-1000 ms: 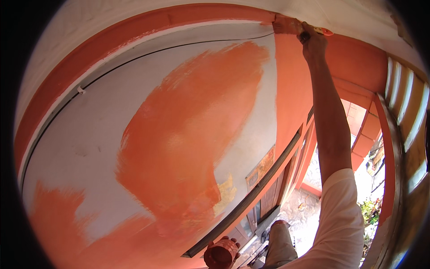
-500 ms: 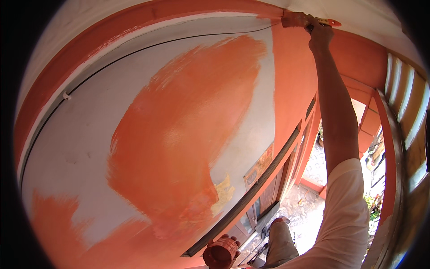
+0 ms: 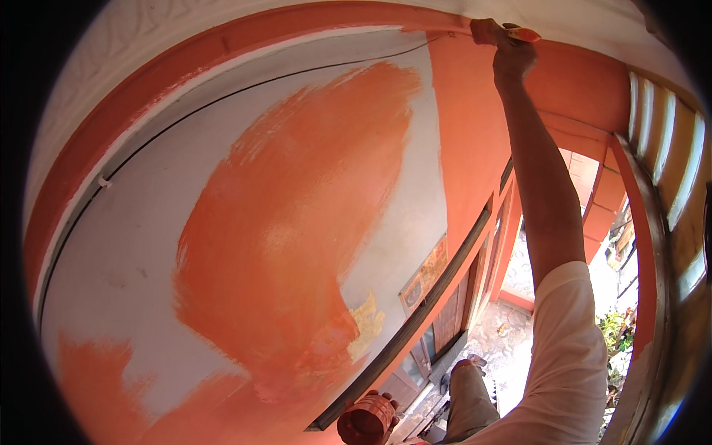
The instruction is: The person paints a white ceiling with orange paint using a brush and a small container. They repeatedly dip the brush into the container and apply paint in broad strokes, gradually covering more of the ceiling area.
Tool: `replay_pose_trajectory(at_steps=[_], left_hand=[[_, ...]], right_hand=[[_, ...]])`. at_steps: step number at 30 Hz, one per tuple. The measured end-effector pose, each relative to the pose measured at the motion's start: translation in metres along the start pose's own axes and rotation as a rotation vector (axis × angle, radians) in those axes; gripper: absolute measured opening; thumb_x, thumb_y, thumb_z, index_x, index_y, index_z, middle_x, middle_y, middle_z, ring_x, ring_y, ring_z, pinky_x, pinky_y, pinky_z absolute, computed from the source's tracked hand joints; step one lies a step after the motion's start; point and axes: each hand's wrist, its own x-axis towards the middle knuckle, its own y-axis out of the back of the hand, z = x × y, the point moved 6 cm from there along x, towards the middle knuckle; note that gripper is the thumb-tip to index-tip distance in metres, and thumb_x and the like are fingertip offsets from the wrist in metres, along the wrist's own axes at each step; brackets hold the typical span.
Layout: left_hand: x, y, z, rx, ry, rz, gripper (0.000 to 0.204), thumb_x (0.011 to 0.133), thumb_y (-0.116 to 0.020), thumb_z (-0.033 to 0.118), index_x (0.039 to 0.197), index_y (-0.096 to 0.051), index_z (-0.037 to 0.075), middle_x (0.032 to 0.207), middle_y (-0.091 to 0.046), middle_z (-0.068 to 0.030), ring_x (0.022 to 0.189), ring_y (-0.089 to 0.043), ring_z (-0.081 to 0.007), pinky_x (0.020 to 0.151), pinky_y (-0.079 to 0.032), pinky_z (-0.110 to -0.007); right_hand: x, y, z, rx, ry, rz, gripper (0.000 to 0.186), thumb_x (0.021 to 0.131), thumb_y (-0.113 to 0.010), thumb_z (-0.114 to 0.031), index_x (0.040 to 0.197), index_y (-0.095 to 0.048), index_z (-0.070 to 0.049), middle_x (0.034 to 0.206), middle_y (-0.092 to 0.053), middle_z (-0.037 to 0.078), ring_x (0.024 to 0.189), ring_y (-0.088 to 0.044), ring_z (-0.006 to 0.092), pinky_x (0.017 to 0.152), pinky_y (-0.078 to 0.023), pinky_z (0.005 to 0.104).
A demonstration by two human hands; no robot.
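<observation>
High at the upper right, my right hand (image 3: 513, 59) is closed round the handle of a paintbrush (image 3: 525, 34). Its bristles touch the orange strip at the top of the wall (image 3: 148, 222), just below the pale ceiling. My right arm is stretched up, in a white sleeve. Low in the view, my left hand (image 3: 389, 415) grips a small round paint container (image 3: 363, 421), smeared with orange-red; its mouth is turned toward me. The wall is pale grey with a large streaky orange patch (image 3: 289, 215) in the middle and more orange along the bottom.
A black cable (image 3: 245, 87) runs curved along the upper wall. A dark ledge (image 3: 415, 319) slants above a door, with a small picture panel (image 3: 424, 276) just above it. Corrugated sheeting (image 3: 671, 148) stands at the right. Far below are a patterned floor (image 3: 504, 334) and plants (image 3: 614, 334).
The view has shifted slightly, showing more ceiling at the upper left. My right hand with the paintbrush appears a little further left, still at the wall's top. The container stays in my left hand.
</observation>
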Motion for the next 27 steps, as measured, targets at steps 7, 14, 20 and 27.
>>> replay_pose_trajectory(at_steps=[7,14,20,27], left_hand=[[-0.009,0.01,0.005,0.012,-0.019,0.026,0.046,0.101,-0.062,0.03,0.139,-0.052,0.006,0.129,-0.058,-0.0146,0.119,-0.056,-0.0303,0.102,-0.052,-0.048],[-0.012,0.019,0.01,-0.003,-0.005,0.025,0.045,0.1,-0.063,0.03,0.137,-0.053,0.006,0.127,-0.059,-0.0146,0.117,-0.057,-0.0306,0.1,-0.053,-0.048],[-0.017,0.034,0.016,-0.024,-0.022,0.037,0.042,0.098,-0.064,0.031,0.131,-0.055,0.007,0.122,-0.059,-0.0142,0.113,-0.056,-0.0315,0.096,-0.054,-0.049],[-0.025,-0.011,0.005,0.095,-0.055,0.223,0.036,0.097,-0.061,0.035,0.119,-0.058,0.008,0.114,-0.059,-0.0128,0.11,-0.055,-0.0318,0.09,-0.053,-0.047]], right_hand=[[-0.041,-0.026,-0.047,-0.267,-0.055,-0.175,0.033,0.084,-0.087,-0.036,0.095,-0.077,-0.006,0.083,-0.077,-0.001,0.082,-0.07,0.011,0.08,-0.054,0.0296],[-0.053,-0.03,-0.028,-0.01,-0.132,-0.205,0.036,0.085,-0.092,-0.041,0.092,-0.076,-0.009,0.085,-0.077,0.0,0.082,-0.068,0.008,0.078,-0.053,0.0274],[-0.08,-0.032,-0.069,-0.014,-0.037,-0.269,0.019,0.091,-0.085,-0.015,0.102,-0.075,-0.003,0.093,-0.074,0.001,0.088,-0.065,0.0077,0.081,-0.051,0.0244],[-0.083,-0.025,-0.083,-0.044,0.016,-0.299,0.018,0.093,-0.084,-0.013,0.103,-0.075,-0.003,0.094,-0.075,0.002,0.091,-0.066,0.0084,0.084,-0.051,0.025]])
